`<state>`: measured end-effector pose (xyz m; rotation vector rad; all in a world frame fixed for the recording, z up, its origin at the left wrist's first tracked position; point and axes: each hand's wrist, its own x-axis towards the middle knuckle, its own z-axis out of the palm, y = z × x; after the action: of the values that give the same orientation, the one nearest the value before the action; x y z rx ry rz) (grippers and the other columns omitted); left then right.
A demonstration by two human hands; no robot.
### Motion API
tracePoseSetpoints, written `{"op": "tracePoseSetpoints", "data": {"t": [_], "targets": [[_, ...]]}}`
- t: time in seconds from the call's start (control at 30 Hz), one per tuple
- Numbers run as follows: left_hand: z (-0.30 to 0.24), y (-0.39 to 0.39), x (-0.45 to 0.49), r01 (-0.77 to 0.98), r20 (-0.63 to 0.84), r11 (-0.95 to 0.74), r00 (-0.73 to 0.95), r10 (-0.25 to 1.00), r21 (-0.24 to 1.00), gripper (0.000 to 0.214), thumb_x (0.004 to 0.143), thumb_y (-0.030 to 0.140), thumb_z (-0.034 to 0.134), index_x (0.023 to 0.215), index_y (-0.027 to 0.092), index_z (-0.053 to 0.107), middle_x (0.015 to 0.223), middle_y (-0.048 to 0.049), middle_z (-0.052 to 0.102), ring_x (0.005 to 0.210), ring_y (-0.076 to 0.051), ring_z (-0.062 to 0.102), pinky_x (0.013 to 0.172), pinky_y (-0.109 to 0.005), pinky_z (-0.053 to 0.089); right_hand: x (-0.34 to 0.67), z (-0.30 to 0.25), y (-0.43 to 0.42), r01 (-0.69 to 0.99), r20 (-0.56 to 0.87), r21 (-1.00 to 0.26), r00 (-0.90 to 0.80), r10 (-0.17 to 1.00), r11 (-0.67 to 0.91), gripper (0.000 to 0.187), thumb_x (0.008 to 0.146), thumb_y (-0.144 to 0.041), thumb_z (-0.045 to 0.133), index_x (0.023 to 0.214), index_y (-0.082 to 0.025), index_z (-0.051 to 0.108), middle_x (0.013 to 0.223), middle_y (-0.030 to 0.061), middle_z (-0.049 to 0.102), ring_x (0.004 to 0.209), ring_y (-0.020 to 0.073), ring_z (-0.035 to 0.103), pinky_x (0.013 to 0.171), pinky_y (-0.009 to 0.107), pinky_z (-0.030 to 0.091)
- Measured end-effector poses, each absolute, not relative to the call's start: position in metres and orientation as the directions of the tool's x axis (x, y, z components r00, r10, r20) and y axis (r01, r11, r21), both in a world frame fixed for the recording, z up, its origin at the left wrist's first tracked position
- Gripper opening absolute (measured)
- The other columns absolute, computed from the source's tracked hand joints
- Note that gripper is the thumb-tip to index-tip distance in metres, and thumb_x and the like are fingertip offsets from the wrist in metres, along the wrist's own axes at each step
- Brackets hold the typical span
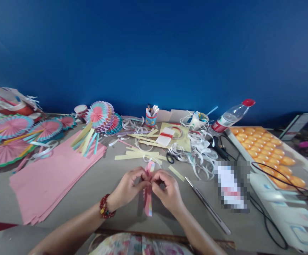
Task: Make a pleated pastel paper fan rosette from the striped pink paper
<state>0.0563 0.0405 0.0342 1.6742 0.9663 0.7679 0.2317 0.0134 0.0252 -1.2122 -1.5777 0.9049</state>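
Both my hands meet over the middle of the grey table, pinching a pink pleated paper strip (148,198) held upright between them. My left hand (128,187), with a red bead bracelet at the wrist, grips the strip's left side with curled fingers. My right hand (168,189) pinches its right side near the top. The strip has pale blue edging and hangs down toward me. Just beyond the hands lie pale yellow paper strips (136,155) and small black scissors (170,158).
A stack of pink paper sheets (50,177) lies left. Finished pleated paper fans (10,136) and folded paper rosettes (103,117) sit at the back left. Curled white paper strips (199,156), a pen cup (150,118), a plastic bottle (230,117), a metal ruler (208,205) and a tray of orange balls (265,148) lie right.
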Motion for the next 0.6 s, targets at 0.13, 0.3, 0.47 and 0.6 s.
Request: {"op": "tracePoseSetpoints", "data": {"t": [0.13,0.3,0.47,0.6], "targets": [[0.0317,0.0446,0.0545,0.227,0.031,-0.169,0.508,0.861,0.959,0.016,0.086,0.024,0.063,0.072,0.016,0.061,0.078,-0.0015,0.062,0.076,-0.014,0.057,0.074,-0.023,0.043,0.2318,0.0239,0.0137,0.292,0.221,-0.924,-0.119,0.968,0.247,0.015,0.075,-0.012,0.053,0.064,-0.02,0.049,0.065,-0.0024,0.052,0.062,0.0129,0.05,0.059,0.023,0.038],[0.0349,0.0478,0.051,0.228,0.014,-0.156,0.524,0.852,0.961,0.014,0.086,0.024,0.06,0.074,0.015,0.064,0.08,-0.0029,0.063,0.078,-0.015,0.058,0.074,-0.024,0.044,0.2311,0.0233,0.0135,0.276,0.207,-0.932,-0.131,0.969,0.236,0.015,0.075,-0.01,0.052,0.064,-0.02,0.05,0.066,-0.0023,0.053,0.062,0.0122,0.05,0.06,0.023,0.039],[0.0306,0.0493,0.0486,0.127,-0.105,0.038,0.571,0.814,0.991,0.023,0.089,0.034,0.06,0.078,0.014,0.064,0.081,-0.0035,0.062,0.077,-0.015,0.056,0.073,-0.024,0.044,0.2315,0.021,0.0134,0.282,0.199,-0.931,-0.143,0.97,0.233,0.015,0.075,-0.01,0.053,0.064,-0.02,0.05,0.064,-0.0028,0.052,0.061,0.0118,0.049,0.06,0.022,0.038],[0.026,0.0502,0.0474,0.044,-0.196,0.215,0.612,0.766,0.976,0.028,0.087,0.04,0.063,0.081,0.013,0.063,0.079,-0.0033,0.062,0.076,-0.014,0.056,0.072,-0.023,0.043,0.2308,0.0201,0.0132,0.297,0.192,-0.928,-0.142,0.971,0.227,0.015,0.076,-0.012,0.054,0.064,-0.02,0.05,0.065,-0.0022,0.052,0.062,0.0123,0.049,0.06,0.022,0.038]]}}
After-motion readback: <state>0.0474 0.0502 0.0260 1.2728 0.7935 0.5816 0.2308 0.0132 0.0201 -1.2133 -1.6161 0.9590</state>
